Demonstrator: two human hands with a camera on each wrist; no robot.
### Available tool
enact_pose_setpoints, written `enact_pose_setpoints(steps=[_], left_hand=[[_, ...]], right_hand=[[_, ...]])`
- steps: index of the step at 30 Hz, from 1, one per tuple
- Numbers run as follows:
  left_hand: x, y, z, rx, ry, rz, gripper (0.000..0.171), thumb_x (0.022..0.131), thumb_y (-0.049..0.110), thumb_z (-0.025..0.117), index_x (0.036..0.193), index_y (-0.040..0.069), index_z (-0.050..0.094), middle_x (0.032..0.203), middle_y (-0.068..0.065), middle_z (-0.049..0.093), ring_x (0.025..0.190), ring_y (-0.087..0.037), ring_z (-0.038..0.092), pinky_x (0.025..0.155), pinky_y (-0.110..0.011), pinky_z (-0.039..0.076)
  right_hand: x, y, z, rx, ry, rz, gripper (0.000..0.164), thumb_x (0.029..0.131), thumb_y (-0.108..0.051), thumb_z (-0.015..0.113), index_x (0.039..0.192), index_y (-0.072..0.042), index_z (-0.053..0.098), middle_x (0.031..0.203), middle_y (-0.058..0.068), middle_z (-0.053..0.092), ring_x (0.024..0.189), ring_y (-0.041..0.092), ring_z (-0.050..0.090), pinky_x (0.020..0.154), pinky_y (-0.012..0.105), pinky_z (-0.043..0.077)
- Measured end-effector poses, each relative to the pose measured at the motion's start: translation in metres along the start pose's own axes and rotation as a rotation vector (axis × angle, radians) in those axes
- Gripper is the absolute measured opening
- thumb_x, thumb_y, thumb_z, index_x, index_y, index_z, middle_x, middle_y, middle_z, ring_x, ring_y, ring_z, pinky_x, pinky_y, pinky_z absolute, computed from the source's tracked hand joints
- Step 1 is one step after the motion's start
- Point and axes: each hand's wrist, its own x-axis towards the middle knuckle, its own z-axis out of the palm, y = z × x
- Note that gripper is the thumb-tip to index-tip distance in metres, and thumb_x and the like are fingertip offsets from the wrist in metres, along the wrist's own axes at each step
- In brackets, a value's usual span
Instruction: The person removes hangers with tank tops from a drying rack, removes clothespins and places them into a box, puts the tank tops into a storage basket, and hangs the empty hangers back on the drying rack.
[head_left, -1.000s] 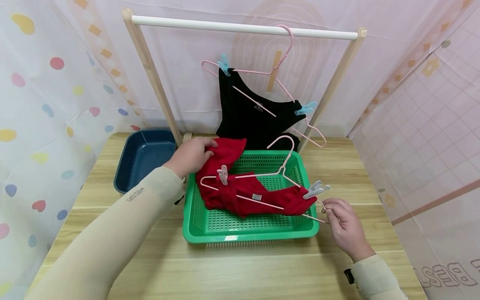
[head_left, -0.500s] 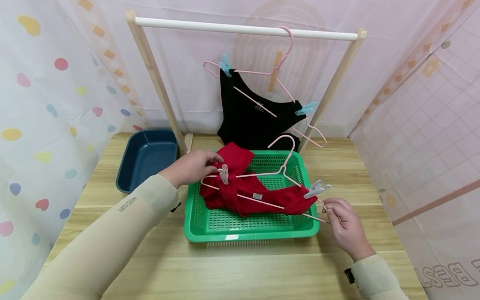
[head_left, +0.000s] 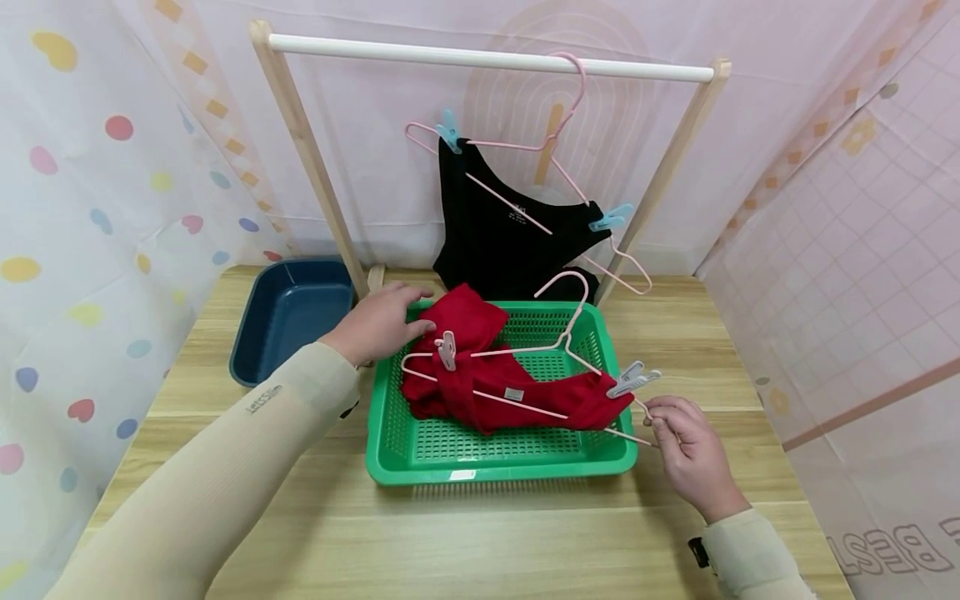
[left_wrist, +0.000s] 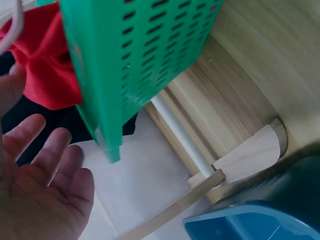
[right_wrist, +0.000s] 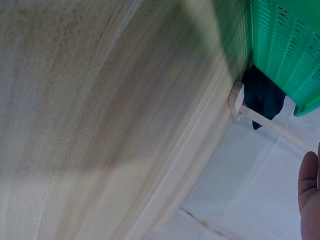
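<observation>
A red garment (head_left: 461,321) lies bunched in a green basket (head_left: 502,475), fixed to a pale pink hanger (head_left: 525,405) by two grey clothespins, a left clothespin (head_left: 447,350) and a right clothespin (head_left: 632,379). My left hand (head_left: 381,323) is over the basket's back left rim beside the garment. In the left wrist view its fingers are spread and hold nothing; whether the thumb touches the cloth I cannot tell. My right hand (head_left: 692,454) pinches the right end of the hanger, just outside the basket. Only part of that hand shows in the right wrist view.
Behind the basket, a black garment (head_left: 510,225) hangs by blue clothespins from a pink hanger on the white rail (head_left: 487,57) of a wooden stand. A dark blue basin (head_left: 288,325) is at the left on the wooden table (head_left: 510,550).
My left hand first held the red garment's left part, brought it rightward into the basket, then let go and drew back slightly left. The right hand stays at the hanger's end.
</observation>
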Motion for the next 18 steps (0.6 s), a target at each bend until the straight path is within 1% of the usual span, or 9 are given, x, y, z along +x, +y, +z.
enact_pose_setpoints(steps=[2,4,6,8,10,12,14,16,18], left_hand=[[0.005,0.0,0.0,0.036,-0.028,0.007,0.064,0.104,0.037,0.066,0.16,0.015,0.045,0.16,-0.019,0.048,0.148,-0.042,0.041,0.12,-0.059,0.04],[0.009,0.001,0.001,0.057,-0.061,0.024,0.066,0.104,0.036,0.067,0.162,0.016,0.043,0.162,-0.018,0.047,0.15,-0.043,0.039,0.122,-0.059,0.037],[0.013,0.002,0.001,0.073,-0.084,0.048,0.065,0.103,0.032,0.067,0.162,0.017,0.043,0.162,-0.018,0.047,0.15,-0.043,0.039,0.124,-0.059,0.035],[0.017,0.003,0.001,0.104,-0.094,0.078,0.059,0.104,0.028,0.067,0.159,0.017,0.049,0.161,-0.018,0.048,0.15,-0.042,0.041,0.125,-0.057,0.033],[0.02,0.003,0.001,0.135,-0.091,0.11,0.051,0.104,0.024,0.067,0.153,0.014,0.057,0.158,-0.018,0.052,0.149,-0.04,0.044,0.126,-0.056,0.031],[0.024,0.003,0.001,0.163,-0.074,0.145,0.041,0.104,0.021,0.067,0.144,0.012,0.066,0.153,-0.018,0.058,0.146,-0.038,0.05,0.126,-0.054,0.031],[0.026,0.003,0.002,0.178,-0.052,0.171,0.033,0.104,0.019,0.067,0.135,0.011,0.072,0.147,-0.016,0.064,0.141,-0.034,0.056,0.126,-0.053,0.033],[0.027,0.003,0.003,0.169,-0.029,0.182,0.028,0.103,0.017,0.067,0.129,0.011,0.076,0.14,-0.014,0.069,0.134,-0.033,0.061,0.123,-0.052,0.037],[0.027,0.004,0.003,0.146,-0.014,0.172,0.027,0.103,0.017,0.067,0.127,0.012,0.077,0.135,-0.012,0.072,0.129,-0.033,0.065,0.12,-0.052,0.042]], right_hand=[[0.0,0.0,0.0,-0.002,-0.001,0.001,0.023,0.092,0.018,0.061,0.09,-0.002,0.071,0.107,0.014,0.072,0.11,-0.003,0.055,0.095,0.007,0.039],[0.0,0.0,0.0,-0.003,-0.003,0.003,0.022,0.093,0.018,0.061,0.09,-0.002,0.071,0.108,0.014,0.072,0.111,-0.003,0.055,0.095,0.007,0.039],[0.0,0.0,0.001,-0.003,-0.004,0.005,0.023,0.093,0.018,0.061,0.09,-0.002,0.071,0.108,0.014,0.072,0.111,-0.002,0.055,0.095,0.006,0.039],[-0.001,0.0,0.001,-0.003,-0.005,0.007,0.023,0.093,0.018,0.061,0.089,-0.002,0.071,0.108,0.014,0.072,0.111,-0.003,0.055,0.095,0.006,0.039],[-0.001,0.0,0.001,0.0,-0.005,0.007,0.023,0.092,0.019,0.061,0.089,-0.002,0.071,0.108,0.014,0.072,0.111,-0.003,0.055,0.096,0.006,0.039],[-0.001,0.0,0.001,0.0,-0.004,0.004,0.023,0.092,0.019,0.061,0.089,-0.002,0.071,0.107,0.014,0.072,0.111,-0.002,0.055,0.096,0.006,0.039],[-0.001,0.001,0.001,0.0,-0.003,0.001,0.023,0.092,0.019,0.061,0.089,-0.001,0.071,0.107,0.014,0.072,0.111,-0.002,0.055,0.096,0.006,0.039],[-0.001,0.001,0.001,-0.002,-0.003,-0.001,0.022,0.092,0.019,0.061,0.089,-0.001,0.071,0.107,0.014,0.072,0.111,-0.001,0.056,0.096,0.007,0.039],[-0.001,0.001,0.001,-0.004,-0.004,0.0,0.022,0.092,0.019,0.061,0.089,0.0,0.071,0.107,0.014,0.072,0.111,-0.001,0.056,0.097,0.007,0.039]])
